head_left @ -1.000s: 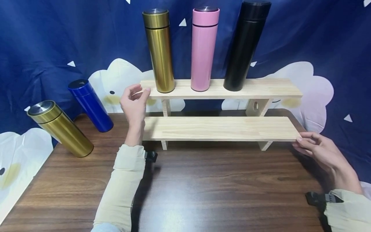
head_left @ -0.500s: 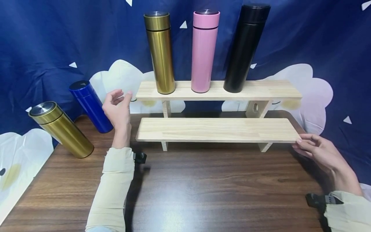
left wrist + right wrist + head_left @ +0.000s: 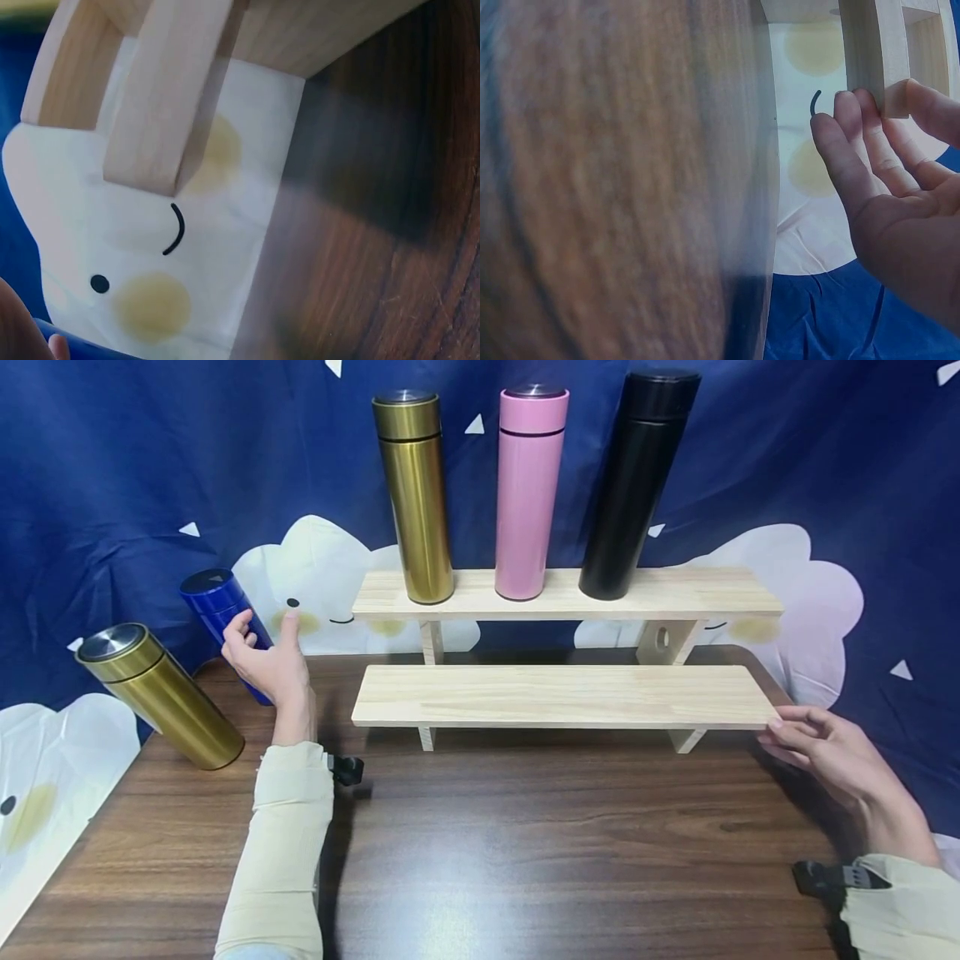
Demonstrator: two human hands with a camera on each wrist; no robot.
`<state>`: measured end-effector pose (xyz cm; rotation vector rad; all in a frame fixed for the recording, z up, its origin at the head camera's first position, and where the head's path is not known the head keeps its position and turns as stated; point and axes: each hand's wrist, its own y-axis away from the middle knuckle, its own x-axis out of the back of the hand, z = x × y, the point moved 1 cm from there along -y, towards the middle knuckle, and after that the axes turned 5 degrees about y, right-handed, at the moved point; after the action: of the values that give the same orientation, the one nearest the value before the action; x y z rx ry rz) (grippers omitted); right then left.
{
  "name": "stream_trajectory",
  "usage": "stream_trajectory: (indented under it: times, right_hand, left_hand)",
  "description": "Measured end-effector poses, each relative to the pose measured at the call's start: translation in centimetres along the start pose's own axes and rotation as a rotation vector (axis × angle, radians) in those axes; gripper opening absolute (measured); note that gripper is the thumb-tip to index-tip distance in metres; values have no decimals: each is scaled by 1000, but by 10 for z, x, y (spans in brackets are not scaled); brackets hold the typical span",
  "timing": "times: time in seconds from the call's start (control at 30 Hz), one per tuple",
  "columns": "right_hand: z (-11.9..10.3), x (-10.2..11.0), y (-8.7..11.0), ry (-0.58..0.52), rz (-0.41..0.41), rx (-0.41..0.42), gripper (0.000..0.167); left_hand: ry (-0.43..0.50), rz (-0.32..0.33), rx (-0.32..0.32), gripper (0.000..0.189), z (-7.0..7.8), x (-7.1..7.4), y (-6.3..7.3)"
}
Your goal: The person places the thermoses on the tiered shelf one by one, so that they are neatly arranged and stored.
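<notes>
Closest in, pale cream sleeves on both forearms, soft and wrinkled, the left one farther left than a second ago. Beneath, a dark brown desk, streaky in grain, smooth enough for a patch of glare. Out to the right, right hand pinching the end of the lower board between thumb and fingers, just as before. On the far left, standing on the desk, a stout gold bottle, brushed and metallic, with a shiny lid disc. Beyond, left hand, now gone from the end of the upper board to the blue bottle, thumb raised, fingers loosely bent, wrapped round nothing; cannot tell whether touching. Looks like a turn from the wooden stand toward that glossy cylinder, on the desk left of the stand; grasp apparently not yet made. Farther back, pale, straight-edged boards with fine grain, and on the upper one a slim gold flask, a smooth pink flask and a matte-looking black flask. Farthest, creased navy cloth with white, scalloped shapes.
</notes>
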<state>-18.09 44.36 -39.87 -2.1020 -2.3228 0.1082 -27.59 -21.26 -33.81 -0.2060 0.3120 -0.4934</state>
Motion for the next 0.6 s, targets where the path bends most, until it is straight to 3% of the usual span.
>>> stream_trajectory:
  times: [0.3, 0.6]
  right_hand:
    - [1, 0, -1, -4, 2, -5, 30]
    - [-1, -2, 0, -6, 4, -17, 31]
  left_hand:
    - [-14, 81, -43, 54, -6, 7, -6]
    - [-44, 137, 2, 55, -16, 17, -18]
